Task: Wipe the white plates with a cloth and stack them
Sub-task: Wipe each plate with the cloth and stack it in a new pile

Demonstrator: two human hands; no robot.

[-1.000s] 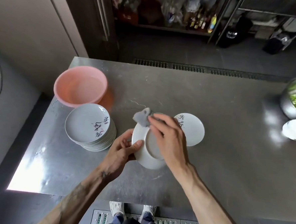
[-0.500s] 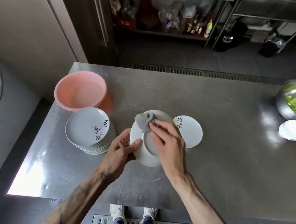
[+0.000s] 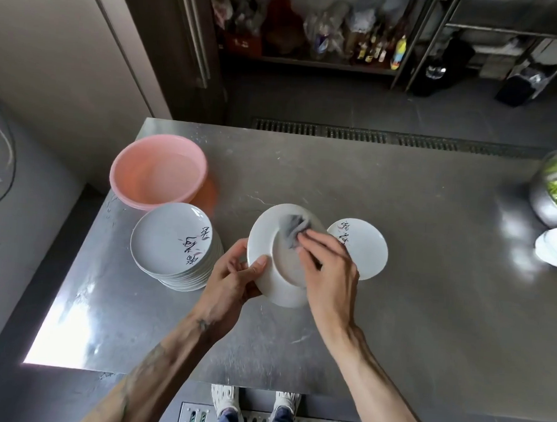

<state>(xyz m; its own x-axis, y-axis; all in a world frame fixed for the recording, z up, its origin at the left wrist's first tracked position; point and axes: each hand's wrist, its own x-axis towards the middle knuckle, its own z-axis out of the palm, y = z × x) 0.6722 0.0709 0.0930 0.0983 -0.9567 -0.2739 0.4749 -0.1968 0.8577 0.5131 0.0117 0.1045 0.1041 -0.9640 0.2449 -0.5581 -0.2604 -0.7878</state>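
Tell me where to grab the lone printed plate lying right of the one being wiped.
Probably take the lone plate by its right rim, coming from the right, thumb on top, fingertips under the edge. It lies flat, face up on the table, so only the rim offers a hold; the right hand and the held plate cover its left side.

Commercial kitchen: steel worktable (image 3: pixel 400 218), floor drain grate (image 3: pixel 389 140), stacked plates (image 3: pixel 176 253), bottle shelf (image 3: pixel 328 64).
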